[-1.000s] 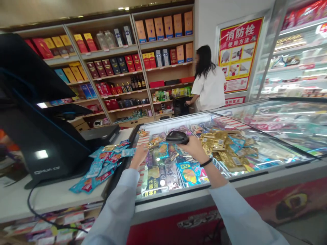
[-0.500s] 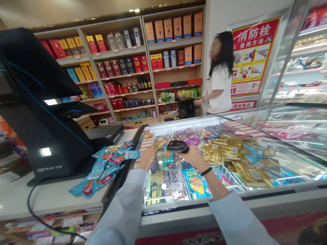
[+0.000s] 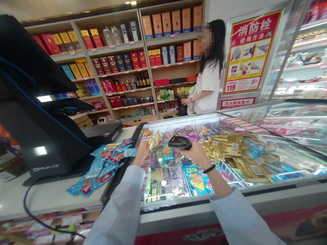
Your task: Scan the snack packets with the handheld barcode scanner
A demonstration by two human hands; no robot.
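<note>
My left hand (image 3: 142,153) pinches a small gold packet (image 3: 155,139) by its near end, above the left part of the glass-topped freezer. In my right hand (image 3: 196,154) is a black handheld barcode scanner (image 3: 180,143), its head pointing left toward the packet. To the right of the scanner, a heap of gold packets (image 3: 237,149), with some blue ones among them, lies on the freezer glass. A pile of blue and red packets (image 3: 102,168) rests on the counter, left of my left hand.
A black checkout terminal (image 3: 51,129) stands on the white counter (image 3: 48,200) at left, its cable hanging in front. Frozen goods fill the freezer (image 3: 178,204) below the glass. A person in a white top (image 3: 208,85) stands behind it, before shelves of boxes (image 3: 122,64).
My left hand has shifted slightly left, and the gold packet in it now shows plainly. The scanner stays nearly in place. The person at the back appears farther left.
</note>
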